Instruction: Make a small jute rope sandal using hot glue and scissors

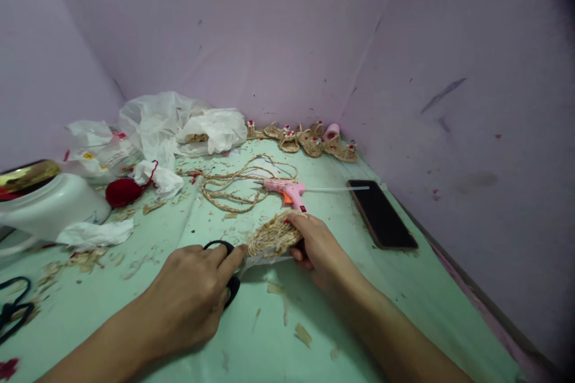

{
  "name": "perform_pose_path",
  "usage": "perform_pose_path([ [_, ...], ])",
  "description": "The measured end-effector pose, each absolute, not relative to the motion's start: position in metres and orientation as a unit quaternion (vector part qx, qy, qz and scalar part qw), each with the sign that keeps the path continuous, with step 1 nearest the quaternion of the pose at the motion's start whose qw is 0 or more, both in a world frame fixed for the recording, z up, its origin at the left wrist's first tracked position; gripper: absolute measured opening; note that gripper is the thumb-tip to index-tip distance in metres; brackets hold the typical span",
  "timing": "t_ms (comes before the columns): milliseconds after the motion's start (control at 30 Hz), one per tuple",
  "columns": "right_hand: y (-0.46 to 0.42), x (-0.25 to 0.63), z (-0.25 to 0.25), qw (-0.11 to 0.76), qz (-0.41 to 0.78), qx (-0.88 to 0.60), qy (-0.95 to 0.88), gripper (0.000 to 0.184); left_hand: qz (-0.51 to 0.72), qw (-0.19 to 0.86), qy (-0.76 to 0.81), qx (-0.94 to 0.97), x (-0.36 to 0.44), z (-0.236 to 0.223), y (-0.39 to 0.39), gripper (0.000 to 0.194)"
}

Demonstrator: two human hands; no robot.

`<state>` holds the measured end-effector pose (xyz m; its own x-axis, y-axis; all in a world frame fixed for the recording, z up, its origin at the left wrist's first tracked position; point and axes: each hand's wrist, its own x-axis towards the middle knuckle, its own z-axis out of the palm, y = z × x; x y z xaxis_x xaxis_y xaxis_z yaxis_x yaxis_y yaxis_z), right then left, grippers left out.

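Note:
My left hand (195, 290) grips black-handled scissors (233, 266), fingers through the loops, the blades reaching right under a small woven jute piece (274, 233). My right hand (317, 242) pinches that jute piece at its right edge and holds it just above the pale green table cover (404, 305). Beyond the piece lies a pink glue gun (287, 190) with a clear glue stick poking out to the right. Braided jute cord (233, 182) is looped on the cover behind it.
A black phone (381, 213) lies face up at right. Several tiny jute sandals (309, 140) line the back wall. Crumpled white plastic bags (179, 122), a red yarn ball (122, 191) and a white jug (49, 206) crowd the left. Jute scraps litter the cover.

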<state>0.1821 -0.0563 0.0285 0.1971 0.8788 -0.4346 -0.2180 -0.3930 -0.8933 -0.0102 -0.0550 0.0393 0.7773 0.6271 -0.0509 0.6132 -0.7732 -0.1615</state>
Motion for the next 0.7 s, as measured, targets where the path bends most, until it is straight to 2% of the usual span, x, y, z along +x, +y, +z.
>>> perform_pose_path([
  [300, -0.0598, 0.1761, 0.0246, 0.497, 0.546, -0.606, -0.298, 0.020, 0.033, 0.020, -0.363, -0.931, -0.0035, 0.0469, -0.0549, 0.063],
  [700, -0.0621, 0.1753, 0.0235, 0.515, 0.538, -0.611, -0.270, 0.017, 0.083, 0.049, -0.354, -0.930, -0.0079, 0.0449, -0.0523, 0.055],
])
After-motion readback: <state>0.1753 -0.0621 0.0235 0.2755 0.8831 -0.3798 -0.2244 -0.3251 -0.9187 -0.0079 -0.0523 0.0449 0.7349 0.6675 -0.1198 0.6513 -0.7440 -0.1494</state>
